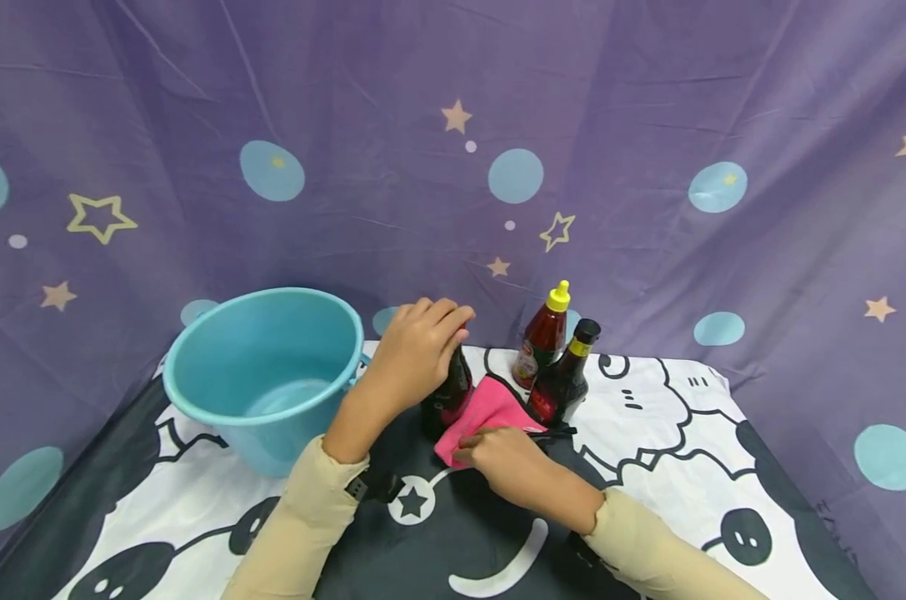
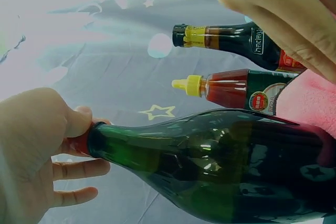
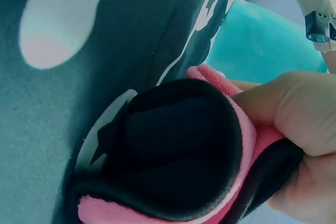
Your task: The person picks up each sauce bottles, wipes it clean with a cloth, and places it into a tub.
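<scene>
A dark green glass bottle (image 1: 448, 393) stands on the patterned table cover. My left hand (image 1: 436, 335) grips it from above, around its top. In the left wrist view the fingers of that hand (image 2: 63, 145) curl round the red cap at the neck of the bottle (image 2: 220, 166). My right hand (image 1: 484, 447) pinches a pink cloth (image 1: 488, 407) that lies against the bottle's right side. The right wrist view shows this cloth (image 3: 178, 145) folded, with a black inner face, held in my right hand (image 3: 294, 124).
A red sauce bottle with a yellow cap (image 1: 543, 337) and a dark sauce bottle with a black cap (image 1: 564, 380) stand just right of the cloth. A light blue bucket (image 1: 265, 375) sits at the left. Purple star-print fabric hangs behind.
</scene>
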### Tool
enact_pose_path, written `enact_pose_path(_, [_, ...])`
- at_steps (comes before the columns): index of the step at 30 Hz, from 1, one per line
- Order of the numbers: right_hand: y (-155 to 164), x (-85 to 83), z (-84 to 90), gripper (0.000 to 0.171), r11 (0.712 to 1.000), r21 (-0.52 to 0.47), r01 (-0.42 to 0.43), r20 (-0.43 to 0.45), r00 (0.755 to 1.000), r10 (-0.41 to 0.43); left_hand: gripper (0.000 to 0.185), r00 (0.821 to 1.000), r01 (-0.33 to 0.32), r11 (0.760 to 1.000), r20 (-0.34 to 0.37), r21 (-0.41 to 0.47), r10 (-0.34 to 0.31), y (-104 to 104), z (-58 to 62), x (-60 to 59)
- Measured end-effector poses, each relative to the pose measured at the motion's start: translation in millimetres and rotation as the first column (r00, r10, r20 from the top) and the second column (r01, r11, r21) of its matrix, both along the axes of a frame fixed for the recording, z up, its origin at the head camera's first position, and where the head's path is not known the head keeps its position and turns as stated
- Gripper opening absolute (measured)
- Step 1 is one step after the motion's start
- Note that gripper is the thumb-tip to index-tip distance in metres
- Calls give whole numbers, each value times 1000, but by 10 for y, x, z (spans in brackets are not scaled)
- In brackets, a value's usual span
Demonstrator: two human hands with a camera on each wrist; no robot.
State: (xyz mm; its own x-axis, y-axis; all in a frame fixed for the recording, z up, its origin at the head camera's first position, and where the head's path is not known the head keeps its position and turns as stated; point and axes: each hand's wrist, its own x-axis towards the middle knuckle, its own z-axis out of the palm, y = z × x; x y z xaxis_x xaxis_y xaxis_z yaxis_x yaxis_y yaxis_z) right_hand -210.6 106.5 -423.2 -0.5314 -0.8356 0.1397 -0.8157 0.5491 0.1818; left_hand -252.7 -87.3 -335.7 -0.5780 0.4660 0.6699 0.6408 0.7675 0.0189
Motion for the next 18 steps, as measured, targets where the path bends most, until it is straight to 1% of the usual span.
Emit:
enact_pose_path(2, [21,1,25,38,1000,-5,7,40,999,-7,27,1000,-6,1000,1,-7,6,1,-3,0])
enact_pose_path(4, [45,1,63,38,999,-37,12,84,996,-8,29,1000,-12,1000,-7,-13,12,3,-4,2])
enact_pose_path(9, [93,-19,181,36,993,-115,7,164,986,12,30,997,-16,1000,-74,-15,15,7,-1,11])
enact_pose_path(13, [138,-35,262,39,989,-145,26,182,983,1,31,994,-16,1000,-106,-14,15,8,0,11])
enact_pose_path(16, [195,-48,327,38,980,-194,42,181,984,-7,32,993,-16,1000,-118,-17,14,9,3,11])
enact_pose_path(18, [239,-63,376,38,970,-238,45,160,987,-6,32,992,-15,1000,-128,-17,13,7,7,12])
